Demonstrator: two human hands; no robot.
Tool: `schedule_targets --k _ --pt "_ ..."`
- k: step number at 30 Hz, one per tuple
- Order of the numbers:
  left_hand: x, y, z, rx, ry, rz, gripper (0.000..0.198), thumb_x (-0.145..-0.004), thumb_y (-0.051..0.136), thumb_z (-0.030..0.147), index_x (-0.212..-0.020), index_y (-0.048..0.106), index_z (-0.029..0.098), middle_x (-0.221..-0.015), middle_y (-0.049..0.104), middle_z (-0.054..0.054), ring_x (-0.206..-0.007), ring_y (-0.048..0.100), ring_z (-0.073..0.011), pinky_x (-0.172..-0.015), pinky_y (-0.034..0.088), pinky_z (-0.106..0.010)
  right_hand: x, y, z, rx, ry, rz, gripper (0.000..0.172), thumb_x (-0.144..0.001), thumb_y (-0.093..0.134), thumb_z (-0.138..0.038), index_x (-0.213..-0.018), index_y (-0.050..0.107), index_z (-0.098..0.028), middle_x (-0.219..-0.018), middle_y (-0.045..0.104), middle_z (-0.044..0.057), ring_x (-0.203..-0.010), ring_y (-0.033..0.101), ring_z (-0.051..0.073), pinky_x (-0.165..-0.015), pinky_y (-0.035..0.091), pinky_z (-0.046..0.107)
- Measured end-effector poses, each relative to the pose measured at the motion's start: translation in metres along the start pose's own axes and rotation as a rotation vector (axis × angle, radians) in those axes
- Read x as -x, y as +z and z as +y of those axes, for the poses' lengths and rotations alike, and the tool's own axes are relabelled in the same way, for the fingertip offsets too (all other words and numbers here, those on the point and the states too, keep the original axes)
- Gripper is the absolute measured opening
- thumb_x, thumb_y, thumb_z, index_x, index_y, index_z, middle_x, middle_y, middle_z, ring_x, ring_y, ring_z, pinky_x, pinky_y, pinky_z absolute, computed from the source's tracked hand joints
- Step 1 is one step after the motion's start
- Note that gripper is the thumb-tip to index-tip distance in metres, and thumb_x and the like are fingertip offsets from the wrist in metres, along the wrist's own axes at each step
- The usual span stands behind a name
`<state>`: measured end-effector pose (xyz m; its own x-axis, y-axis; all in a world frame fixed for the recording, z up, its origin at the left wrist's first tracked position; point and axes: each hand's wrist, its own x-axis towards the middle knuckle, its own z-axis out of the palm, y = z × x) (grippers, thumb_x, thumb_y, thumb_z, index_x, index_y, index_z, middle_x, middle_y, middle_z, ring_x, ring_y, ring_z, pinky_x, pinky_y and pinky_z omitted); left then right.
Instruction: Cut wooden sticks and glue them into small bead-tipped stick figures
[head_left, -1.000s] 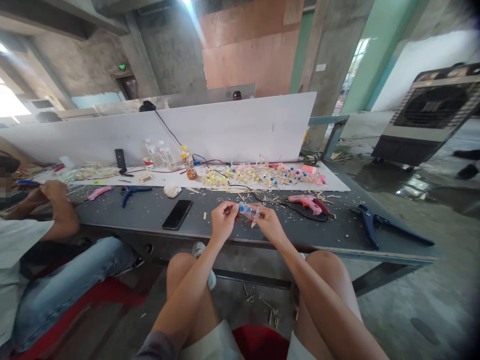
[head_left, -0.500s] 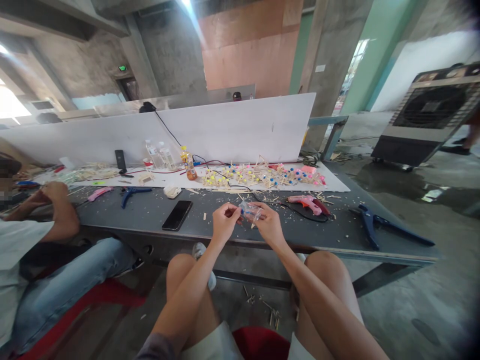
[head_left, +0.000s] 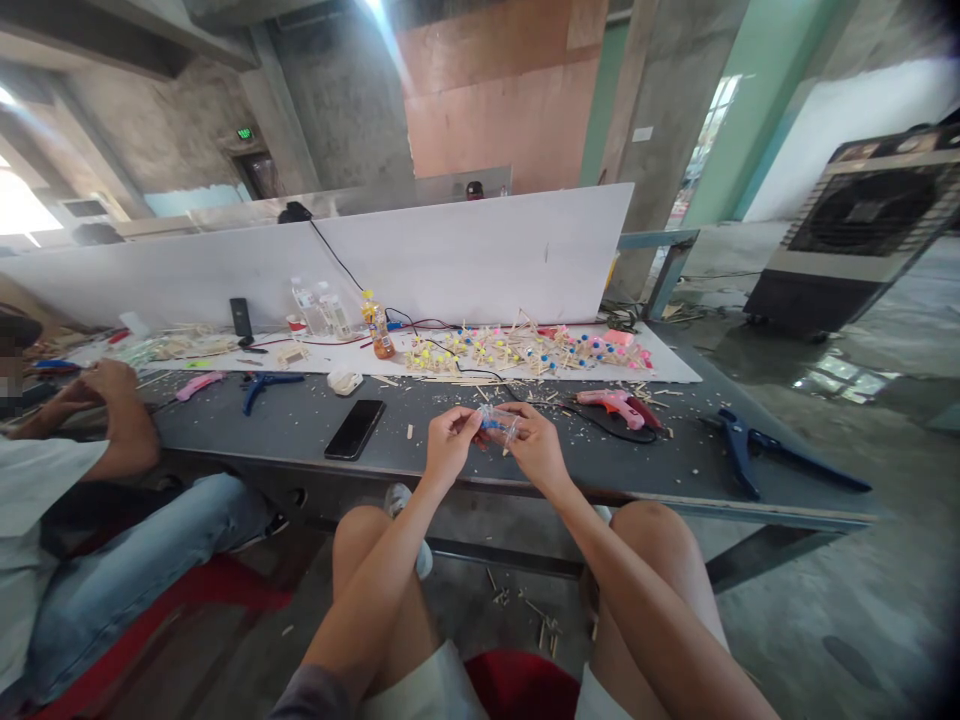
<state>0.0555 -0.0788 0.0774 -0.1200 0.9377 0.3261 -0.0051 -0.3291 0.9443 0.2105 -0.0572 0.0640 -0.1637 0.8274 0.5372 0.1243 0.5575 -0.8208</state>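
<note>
Both of my hands meet just above the near edge of the dark grey table. My left hand pinches one end of a small clear plastic bag that holds small blue and red pieces. Closed fingers of my right hand grip the bag's other side. A black phone lies flat on the table left of my hands. Behind my hands and to the right rests a pink glue gun with a black cord.
Blue pliers lie at the table's right end, another blue pair and a pink tool at the left. Stick-and-ball models and bottles sit before a white board. A seated person's hands work at far left.
My hands and the small bag have stayed almost in place, only shifting slightly as the fingers work at it. The person at the left has barely moved.
</note>
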Motion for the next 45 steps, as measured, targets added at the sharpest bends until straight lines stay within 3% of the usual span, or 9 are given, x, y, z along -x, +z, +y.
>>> schedule_targets --k 11,17,24,31,39,45 --pt "0.0 -0.002 0.002 -0.056 -0.033 0.001 0.031 -0.08 0.07 0.046 -0.074 0.069 0.016 -0.062 0.068 -0.003 -0.055 0.064 -0.017 -0.053 0.055 -0.028 0.0 0.0 -0.005 0.157 -0.062 0.018 0.02 -0.086 0.065 -0.035 -0.086 0.079 -0.02 -0.107 0.068 0.011 -0.088 0.067 0.022 -0.072 0.053 0.03" --pt "-0.001 -0.002 0.0 -0.066 -0.02 0.081 0.031 -0.08 0.07 0.046 -0.075 0.07 0.016 -0.06 0.066 -0.002 -0.052 0.062 -0.0161 -0.052 0.054 -0.028 0.001 0.002 0.001 0.036 -0.024 0.04 0.02 -0.086 0.066 -0.035 -0.091 0.077 -0.019 -0.111 0.064 0.012 -0.094 0.064 0.022 -0.069 0.054 0.029" --pt "0.0 -0.001 -0.003 -0.041 -0.068 0.054 0.03 -0.08 0.069 0.045 -0.083 0.074 0.015 -0.065 0.07 -0.005 -0.054 0.065 -0.0189 -0.053 0.056 -0.03 -0.001 0.003 0.005 -0.165 0.057 -0.121 0.022 -0.085 0.066 -0.036 -0.099 0.076 -0.022 -0.12 0.061 0.011 -0.102 0.062 0.022 -0.075 0.056 0.031" --pt "-0.001 -0.004 -0.002 -0.062 -0.088 0.093 0.029 -0.079 0.069 0.044 -0.078 0.071 0.016 -0.064 0.069 -0.004 -0.057 0.067 -0.0201 -0.051 0.055 -0.03 -0.001 0.004 0.009 -0.134 0.009 -0.122 0.018 -0.085 0.062 -0.026 -0.094 0.077 -0.024 -0.121 0.059 0.009 -0.107 0.059 0.022 -0.079 0.056 0.03" --pt "-0.003 -0.005 -0.001 0.016 -0.121 0.121 0.03 -0.078 0.07 0.046 -0.079 0.07 0.015 -0.07 0.068 -0.005 -0.063 0.068 -0.0217 -0.053 0.057 -0.031 0.001 0.008 0.007 -0.145 0.054 -0.212 0.037 -0.088 0.05 -0.018 -0.118 0.069 -0.027 -0.127 0.052 0.009 -0.108 0.058 0.022 -0.075 0.059 0.031" --pt "-0.006 -0.006 -0.002 0.013 -0.154 0.097 0.039 -0.075 0.073 0.051 -0.083 0.075 0.013 -0.076 0.071 -0.007 -0.066 0.065 -0.0202 -0.059 0.058 -0.033 0.003 0.012 0.015 -0.066 0.059 -0.252 0.041 -0.088 0.044 -0.011 -0.116 0.07 -0.024 -0.127 0.05 0.01 -0.103 0.058 0.021 -0.073 0.057 0.03"
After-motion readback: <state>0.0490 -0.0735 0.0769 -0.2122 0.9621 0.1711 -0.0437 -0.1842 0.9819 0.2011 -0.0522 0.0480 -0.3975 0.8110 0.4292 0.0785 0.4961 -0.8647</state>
